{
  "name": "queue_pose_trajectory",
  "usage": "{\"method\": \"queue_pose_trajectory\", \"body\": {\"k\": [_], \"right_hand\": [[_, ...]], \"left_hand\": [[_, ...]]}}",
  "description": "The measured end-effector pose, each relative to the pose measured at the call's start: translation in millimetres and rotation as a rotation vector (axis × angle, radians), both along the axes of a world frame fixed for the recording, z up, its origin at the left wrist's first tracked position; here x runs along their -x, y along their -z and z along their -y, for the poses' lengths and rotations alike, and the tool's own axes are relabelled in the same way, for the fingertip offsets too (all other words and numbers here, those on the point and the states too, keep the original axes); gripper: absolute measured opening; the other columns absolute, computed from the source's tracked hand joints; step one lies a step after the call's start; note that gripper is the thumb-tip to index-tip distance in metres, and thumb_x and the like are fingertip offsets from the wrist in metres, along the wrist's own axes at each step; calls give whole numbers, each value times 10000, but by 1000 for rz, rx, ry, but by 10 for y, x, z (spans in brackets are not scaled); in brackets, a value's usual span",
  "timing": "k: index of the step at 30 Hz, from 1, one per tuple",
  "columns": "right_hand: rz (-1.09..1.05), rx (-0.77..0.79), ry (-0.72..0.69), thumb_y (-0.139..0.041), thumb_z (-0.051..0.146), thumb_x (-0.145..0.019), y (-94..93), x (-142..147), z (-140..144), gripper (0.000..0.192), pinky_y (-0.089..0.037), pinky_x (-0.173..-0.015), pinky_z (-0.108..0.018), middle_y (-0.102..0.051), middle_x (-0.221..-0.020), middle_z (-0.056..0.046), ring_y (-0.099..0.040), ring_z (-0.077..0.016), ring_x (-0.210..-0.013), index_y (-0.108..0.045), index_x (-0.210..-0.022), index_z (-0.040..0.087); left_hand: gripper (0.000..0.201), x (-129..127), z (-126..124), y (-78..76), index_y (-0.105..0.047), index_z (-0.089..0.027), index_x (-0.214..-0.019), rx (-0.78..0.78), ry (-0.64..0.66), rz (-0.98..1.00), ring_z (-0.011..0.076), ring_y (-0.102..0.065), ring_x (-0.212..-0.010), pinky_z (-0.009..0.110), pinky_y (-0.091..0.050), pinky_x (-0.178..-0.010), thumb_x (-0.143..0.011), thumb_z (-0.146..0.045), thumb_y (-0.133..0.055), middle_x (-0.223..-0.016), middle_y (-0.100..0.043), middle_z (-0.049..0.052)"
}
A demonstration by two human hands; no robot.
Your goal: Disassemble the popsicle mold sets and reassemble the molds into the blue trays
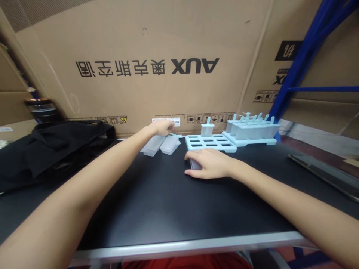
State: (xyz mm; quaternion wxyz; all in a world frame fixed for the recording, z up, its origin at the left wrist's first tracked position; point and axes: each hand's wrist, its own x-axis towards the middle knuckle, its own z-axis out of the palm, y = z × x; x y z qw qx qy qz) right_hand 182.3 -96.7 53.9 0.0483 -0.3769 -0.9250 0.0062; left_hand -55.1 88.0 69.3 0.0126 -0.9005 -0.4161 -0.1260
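Closest to the camera are the two bare forearms coming in from 7 and 5 o'clock over the black table (168, 201) with its metal front edge.

The right hand (209, 164) lies palm down near the middle of the table, fingers curled over a clear popsicle mold cup (193, 164) that lies flat on the tabletop. Only the cup's end peeks out at the fingertips, so it's gripping or at least covering it. Just past it at 12 o'clock is a pale blue empty tray (209, 144), a grid of slots with a single filled mold (206, 129) standing in its back row, stick up. At 1 o'clock sits a second tray (252, 141), packed with frosted molds, blue sticks poking up.

The left hand (162, 127) is further out at 11 o'clock, fingers pinched on a thin blue stick (176, 135), right above two loose clear cups (161, 145) lying side by side.

A black bag (53, 145) is at 9 o'clock, a dark tablet (325, 175) at 3 o'clock, and a big cardboard box (146, 67) stands behind it all.
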Motion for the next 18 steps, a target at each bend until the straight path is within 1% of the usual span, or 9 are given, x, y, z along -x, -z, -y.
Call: {"method": "queue_pose_trajectory", "body": {"k": [3, 5, 7, 10, 12, 15, 18], "right_hand": [[5, 1, -5, -547, 566, -914, -4, -1, 5, 442, -461, -720, -355, -730, -1051, -93, -689, -277, -883, -639, -1145, 201], [4, 0, -2, -549, 567, -912, -5, -1, 9, 437, -463, -723, -356, -731, -1056, -94, -690, -278, -885, -642, -1138, 203], [2, 1, 1, -553, 566, -911, -3, -2, 10, 435, -466, -723, -353, -731, -1056, -95, -691, -278, -891, -642, -1136, 204], [1, 0, 2, -544, 566, -919, 8, -7, 4, 435, -470, -730, -348, -727, -1057, -90, -690, -272, -900, -634, -1146, 206], [-6, 2, 5, -533, 574, -927, 15, -12, 0, 447, -476, -746, -350, -722, -1079, -91, -687, -269, -913, -623, -1163, 205], [-32, 15, 10, -525, 591, -932, 17, -17, 1, 508, -485, -780, -365, -708, -1142, -101, -682, -273, -953, -586, -1245, 196], [-42, 23, 7, -532, 595, -930, 10, -20, 8, 559, -491, -804, -376, -692, -1192, -112, -677, -280, -992, -553, -1307, 183]], "left_hand": [[186, 13, 47, -50, -725, -220, -841, 7, -57, -103, 270, -646, -957, 365, -462, -881, -706, -170, -606, -947, -728, 77], [202, -20, 75, -72, -737, -228, -857, 10, -80, -146, 291, -640, -992, 382, -458, -894, -714, -183, -602, -981, -729, 89], [252, -92, 91, -71, -750, -242, -921, 25, -80, -176, 293, -638, -1011, 384, -461, -895, -740, -208, -578, -1034, -737, 88], [347, -242, 94, -37, -755, -270, -1044, 79, -32, -211, 277, -641, -1045, 366, -469, -901, -777, -236, -536, -1145, -741, 68], [372, -335, 95, -15, -751, -285, -1091, 119, -4, -230, 265, -645, -1068, 355, -470, -919, -798, -264, -522, -1194, -737, 53], [366, -414, 107, -15, -750, -282, -1105, 155, -11, -244, 264, -654, -1068, 366, -467, -949, -835, -344, -512, -1213, -735, 61], [396, -406, 125, -51, -755, -256, -1089, 171, -45, -246, 291, -657, -1071, 399, -462, -968, -869, -467, -503, -1207, -733, 98]]}}
